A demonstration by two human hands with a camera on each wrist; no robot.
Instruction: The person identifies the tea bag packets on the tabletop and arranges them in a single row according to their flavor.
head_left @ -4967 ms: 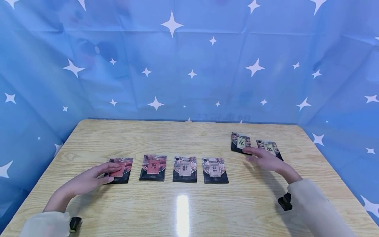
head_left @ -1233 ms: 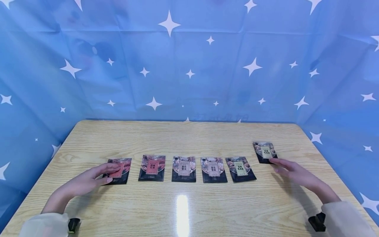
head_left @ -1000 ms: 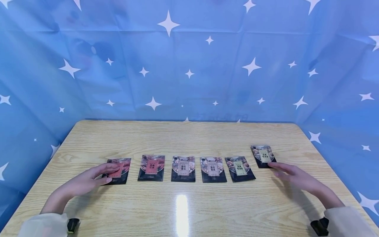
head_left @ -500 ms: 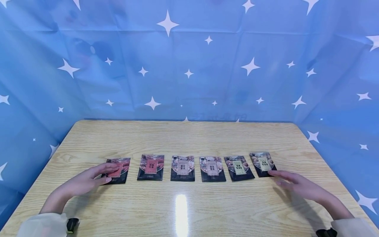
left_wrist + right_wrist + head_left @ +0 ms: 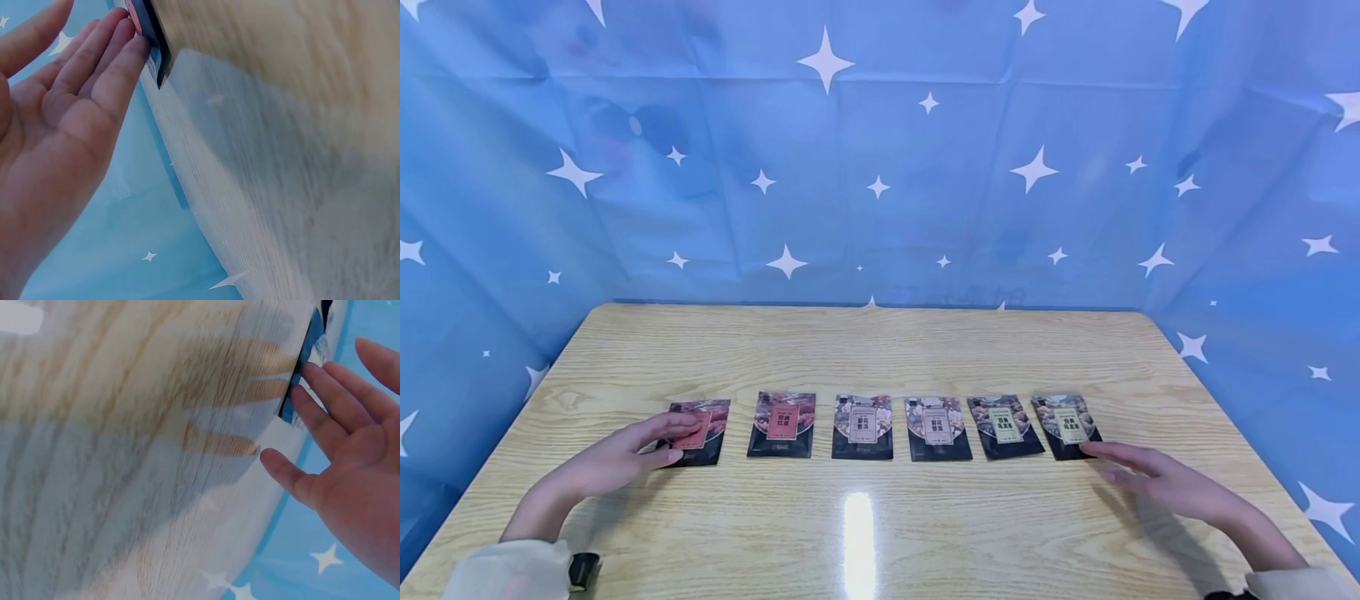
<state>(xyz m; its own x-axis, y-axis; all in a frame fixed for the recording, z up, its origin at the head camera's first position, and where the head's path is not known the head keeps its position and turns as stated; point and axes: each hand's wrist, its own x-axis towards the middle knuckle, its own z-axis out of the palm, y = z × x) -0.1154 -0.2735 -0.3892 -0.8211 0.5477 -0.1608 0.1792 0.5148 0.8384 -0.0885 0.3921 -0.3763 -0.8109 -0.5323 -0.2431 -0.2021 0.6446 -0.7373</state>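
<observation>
Several flat tea sachets lie in one row across the table in the head view. My left hand (image 5: 617,454) rests its fingers on the leftmost sachet (image 5: 709,454), a red-labelled one, and covers part of it. A second red-labelled sachet (image 5: 782,425) lies beside it. Two sachets with pale pink labels, a floral one (image 5: 862,427) and its twin (image 5: 937,428), take the middle. To their right is a green-labelled sachet (image 5: 1004,427), slightly turned. At the row's right end, my right hand (image 5: 1180,483) touches the lower corner of another green-labelled sachet (image 5: 1066,427) with straight fingers.
The wooden table (image 5: 865,350) has rounded far corners. Behind and beside it hangs a blue cloth (image 5: 880,225) with white stars. A bright light reflection (image 5: 859,542) shows on the tabletop near its front.
My right hand has drawn the last green-labelled sachet toward me into the row's line; earlier, the other green-labelled one came down from the back too. My left hand has stayed on its red-labelled sachet.
</observation>
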